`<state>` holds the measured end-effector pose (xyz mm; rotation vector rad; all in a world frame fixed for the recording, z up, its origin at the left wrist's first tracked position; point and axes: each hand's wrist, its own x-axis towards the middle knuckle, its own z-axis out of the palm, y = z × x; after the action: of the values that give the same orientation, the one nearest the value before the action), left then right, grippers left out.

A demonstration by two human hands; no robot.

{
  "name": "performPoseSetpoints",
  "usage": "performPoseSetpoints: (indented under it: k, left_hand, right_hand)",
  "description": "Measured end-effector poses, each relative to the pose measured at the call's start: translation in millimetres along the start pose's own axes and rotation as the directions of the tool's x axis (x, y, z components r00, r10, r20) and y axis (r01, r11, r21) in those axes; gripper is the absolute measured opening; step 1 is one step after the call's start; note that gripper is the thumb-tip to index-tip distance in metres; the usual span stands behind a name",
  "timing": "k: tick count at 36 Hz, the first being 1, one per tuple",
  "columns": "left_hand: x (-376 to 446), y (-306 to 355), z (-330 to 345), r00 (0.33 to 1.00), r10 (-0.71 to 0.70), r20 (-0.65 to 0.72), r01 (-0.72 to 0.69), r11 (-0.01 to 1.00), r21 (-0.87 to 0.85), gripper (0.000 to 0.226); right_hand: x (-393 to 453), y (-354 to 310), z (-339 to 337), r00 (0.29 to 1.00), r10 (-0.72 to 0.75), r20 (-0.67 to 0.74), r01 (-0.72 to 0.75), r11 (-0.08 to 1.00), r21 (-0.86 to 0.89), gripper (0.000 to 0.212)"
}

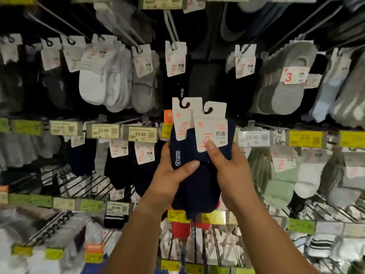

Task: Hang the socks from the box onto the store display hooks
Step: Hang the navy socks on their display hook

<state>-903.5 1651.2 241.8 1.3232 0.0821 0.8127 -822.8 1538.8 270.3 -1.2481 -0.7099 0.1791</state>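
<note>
Progress: you're mid-job — loads of socks already hang on the display hooks (173, 26) around you, but the navy sock packs (197, 175) you've got aren't on any hook yet. The box isn't in view, so no idea how many are left.
Where the socks are: held up in front of the rack, centre of the scene, just below the hook carrying a white card (175, 58). Two card headers (197, 119) stick up side by side, their slots unhooked.
Left hand (173, 175): wrapped round the left side of the bundle, thumb across the front — a firm grip.
Right hand (231, 171): curled round the right side, thumb pressing the right card's lower edge.
Still to do: I'd guess you need to split the two packs, then slide each slot onto a hook.
</note>
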Motion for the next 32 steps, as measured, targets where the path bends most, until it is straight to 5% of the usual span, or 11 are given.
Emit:
performPoseSetpoints:
  k: [7, 17, 32]
  left_hand:
    - [33, 10, 0, 0.998, 0.05, -0.038, -0.05, 0.999, -0.007, 0.041]
    - [71, 26, -1, 0.988, 0.128, -0.083, -0.126, 0.991, 0.032, 0.032]
    - [85, 36, -3, 0.984, 0.141, -0.106, -0.142, 0.99, -0.001, 0.032]
  right_hand:
    - [28, -11, -2, 0.999, 0.033, 0.014, -0.033, 0.999, -0.011, 0.03]
    - [79, -79, 19, 1.0, 0.006, 0.001, -0.006, 0.988, 0.155, 0.021]
    - [147, -143, 29, 0.983, -0.175, -0.055, 0.178, 0.983, 0.054, 0.027]
